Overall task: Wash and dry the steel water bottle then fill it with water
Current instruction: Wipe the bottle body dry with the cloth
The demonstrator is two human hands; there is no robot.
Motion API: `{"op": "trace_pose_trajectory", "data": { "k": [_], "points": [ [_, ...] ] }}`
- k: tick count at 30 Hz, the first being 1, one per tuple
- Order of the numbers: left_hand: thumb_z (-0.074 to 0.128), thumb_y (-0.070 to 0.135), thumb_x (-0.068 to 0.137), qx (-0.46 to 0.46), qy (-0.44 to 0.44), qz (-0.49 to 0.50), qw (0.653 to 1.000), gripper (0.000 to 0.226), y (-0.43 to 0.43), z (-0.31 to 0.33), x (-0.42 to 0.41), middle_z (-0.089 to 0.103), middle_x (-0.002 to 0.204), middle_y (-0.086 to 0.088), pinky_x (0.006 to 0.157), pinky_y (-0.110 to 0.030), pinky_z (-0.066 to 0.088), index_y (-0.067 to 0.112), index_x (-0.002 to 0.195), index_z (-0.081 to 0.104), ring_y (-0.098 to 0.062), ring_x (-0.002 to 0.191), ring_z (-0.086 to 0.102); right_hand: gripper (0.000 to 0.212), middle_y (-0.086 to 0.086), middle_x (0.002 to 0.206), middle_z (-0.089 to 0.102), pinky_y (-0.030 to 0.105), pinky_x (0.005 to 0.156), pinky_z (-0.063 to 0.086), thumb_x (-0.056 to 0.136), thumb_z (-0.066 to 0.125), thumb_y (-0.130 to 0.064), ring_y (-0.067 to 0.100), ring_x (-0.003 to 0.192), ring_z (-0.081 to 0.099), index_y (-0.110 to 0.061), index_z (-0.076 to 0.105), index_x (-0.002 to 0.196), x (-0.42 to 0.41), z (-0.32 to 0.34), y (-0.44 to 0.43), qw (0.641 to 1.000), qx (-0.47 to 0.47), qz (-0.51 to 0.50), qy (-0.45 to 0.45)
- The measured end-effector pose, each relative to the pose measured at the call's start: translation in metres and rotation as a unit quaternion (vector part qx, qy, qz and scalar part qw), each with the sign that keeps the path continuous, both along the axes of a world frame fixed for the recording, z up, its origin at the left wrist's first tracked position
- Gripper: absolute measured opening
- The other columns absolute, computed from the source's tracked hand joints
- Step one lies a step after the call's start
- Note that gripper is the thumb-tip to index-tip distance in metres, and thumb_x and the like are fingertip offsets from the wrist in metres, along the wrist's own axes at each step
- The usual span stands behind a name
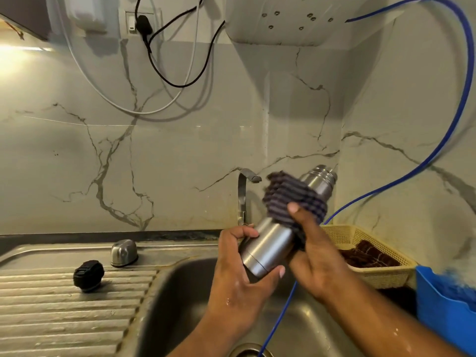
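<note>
While the steel water bottle [273, 243] was held tilted above the sink [180, 292], its open threaded mouth pointing up toward the sink's right rear corner, the left hand [237, 274] gripped the base with fingers and thumb curled round it, and the right hand [316, 253] clasped a dark striped cloth [291, 199] round the shoulder just below the neck. The step in hand appeared to be wiping the outer wall, most likely drying. To do it well, the base should be kept steady while the cloth is twisted round the body and drawn along its full length, threads included. Because the left hand looked wet, the base would need a final wipe after a change of grip. Left of the sink, on the ribbed drainboard, lay a black cap [88, 275] and a domed steel lid [124, 252], well apart from the bottle. Behind the sink stood the tap [244, 189]. A blue tube [438, 150] dropped into the sink behind the hands and could snag the cloth. Right of the sink sat a yellow basket [347, 233] and a blue tub [443, 305].
</note>
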State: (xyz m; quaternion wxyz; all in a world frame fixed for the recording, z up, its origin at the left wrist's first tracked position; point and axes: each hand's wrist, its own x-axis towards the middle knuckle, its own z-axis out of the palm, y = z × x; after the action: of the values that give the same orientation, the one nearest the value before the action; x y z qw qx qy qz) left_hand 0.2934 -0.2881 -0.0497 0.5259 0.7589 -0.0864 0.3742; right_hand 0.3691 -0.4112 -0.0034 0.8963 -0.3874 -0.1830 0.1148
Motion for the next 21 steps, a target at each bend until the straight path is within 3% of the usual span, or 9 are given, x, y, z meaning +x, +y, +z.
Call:
{"op": "trace_pose_trajectory", "data": {
  "k": [3, 6, 7, 9, 11, 14, 16, 18, 21],
  "points": [
    [0.093, 0.028, 0.068, -0.006, 0.021, -0.005, 1.000, 0.079, 0.008, 0.005, -0.001, 0.058, 0.119, 0.020, 0.088, -0.023, 0.056, 0.042, 0.126, 0.042, -0.004, 0.111, 0.061, 0.053, 0.018, 0.116, 0.074, 0.051, 0.098, 0.054, 0.074, 0.080, -0.019, 0.034, 0.109, 0.071, -0.009, 0.064, 0.124, -0.015, -0.013, 0.015, 0.998, -0.047, 0.012, -0.026],
    [0.083, 0.071, 0.057, 0.013, 0.102, -0.067, 0.992, 0.075, 0.031, 0.024, -0.011, 0.065, 0.118, 0.022, 0.089, -0.024, 0.053, 0.049, 0.121, 0.050, 0.001, 0.111, 0.063, 0.062, 0.014, 0.113, 0.075, 0.046, 0.088, 0.058, 0.068, 0.085, -0.017, 0.034, 0.108, 0.071, -0.010, 0.062, 0.125, -0.007, -0.008, 0.009, 0.991, -0.094, -0.056, -0.077],
    [0.073, 0.084, 0.054, 0.006, 0.112, -0.068, 0.991, 0.077, 0.040, 0.030, -0.013, 0.066, 0.116, 0.025, 0.090, -0.024, 0.050, 0.046, 0.118, 0.055, 0.004, 0.109, 0.062, 0.069, 0.010, 0.111, 0.076, 0.041, 0.083, 0.059, 0.063, 0.091, -0.017, 0.032, 0.106, 0.072, -0.012, 0.060, 0.125, 0.000, -0.005, 0.003, 0.979, -0.136, -0.096, -0.120],
    [0.062, 0.096, 0.048, -0.057, 0.091, -0.054, 0.993, 0.091, 0.052, 0.038, -0.016, 0.066, 0.118, 0.024, 0.094, -0.027, 0.048, 0.040, 0.119, 0.058, 0.008, 0.107, 0.062, 0.079, -0.002, 0.106, 0.075, 0.029, 0.076, 0.060, 0.057, 0.096, -0.017, 0.019, 0.100, 0.074, -0.023, 0.055, 0.124, 0.006, -0.004, -0.007, 0.917, -0.284, -0.162, -0.229],
    [0.076, 0.088, 0.043, -0.084, 0.073, -0.038, 0.993, 0.102, 0.050, 0.041, -0.017, 0.064, 0.125, 0.021, 0.098, -0.030, 0.051, 0.042, 0.130, 0.049, 0.003, 0.113, 0.062, 0.092, -0.011, 0.105, 0.071, 0.020, 0.074, 0.058, 0.053, 0.097, -0.019, 0.003, 0.094, 0.071, -0.039, 0.047, 0.127, 0.001, -0.009, -0.009, 0.833, -0.411, -0.164, -0.331],
    [0.097, 0.060, 0.043, -0.196, 0.053, -0.026, 0.979, 0.105, 0.028, 0.041, -0.017, 0.073, 0.115, 0.000, 0.089, -0.039, 0.059, 0.028, 0.132, 0.052, -0.018, 0.108, 0.071, 0.096, -0.021, 0.118, 0.060, 0.020, 0.085, 0.055, 0.052, 0.094, -0.034, -0.003, 0.105, 0.061, -0.050, 0.040, 0.130, -0.015, -0.023, 0.009, 0.738, -0.469, -0.169, -0.455],
    [0.095, 0.035, 0.060, -0.336, 0.010, -0.048, 0.941, 0.072, 0.020, 0.043, -0.018, 0.076, 0.103, -0.009, 0.079, -0.042, 0.062, 0.015, 0.121, 0.063, -0.028, 0.097, 0.075, 0.099, -0.026, 0.129, 0.052, 0.023, 0.097, 0.051, 0.057, 0.091, -0.042, -0.004, 0.118, 0.053, -0.047, 0.037, 0.139, -0.020, -0.031, 0.018, 0.710, -0.464, -0.195, -0.493],
    [0.084, 0.022, 0.068, -0.456, -0.023, -0.064, 0.887, 0.046, 0.025, 0.045, -0.021, 0.078, 0.095, -0.005, 0.074, -0.041, 0.061, 0.017, 0.111, 0.068, -0.024, 0.089, 0.077, 0.103, -0.027, 0.140, 0.045, 0.024, 0.107, 0.045, 0.060, 0.090, -0.045, -0.004, 0.129, 0.045, -0.043, 0.033, 0.147, -0.017, -0.035, 0.020, 0.683, -0.452, -0.216, -0.532],
    [0.081, 0.024, 0.067, -0.553, -0.044, -0.089, 0.827, 0.038, 0.037, 0.047, -0.023, 0.076, 0.102, -0.006, 0.086, -0.051, 0.058, 0.020, 0.103, 0.069, -0.029, 0.099, 0.074, 0.102, -0.025, 0.150, 0.036, 0.027, 0.112, 0.038, 0.065, 0.090, -0.049, -0.002, 0.139, 0.036, -0.045, 0.032, 0.149, -0.013, -0.040, 0.013, 0.651, -0.443, -0.231, -0.572]
  ]
}}
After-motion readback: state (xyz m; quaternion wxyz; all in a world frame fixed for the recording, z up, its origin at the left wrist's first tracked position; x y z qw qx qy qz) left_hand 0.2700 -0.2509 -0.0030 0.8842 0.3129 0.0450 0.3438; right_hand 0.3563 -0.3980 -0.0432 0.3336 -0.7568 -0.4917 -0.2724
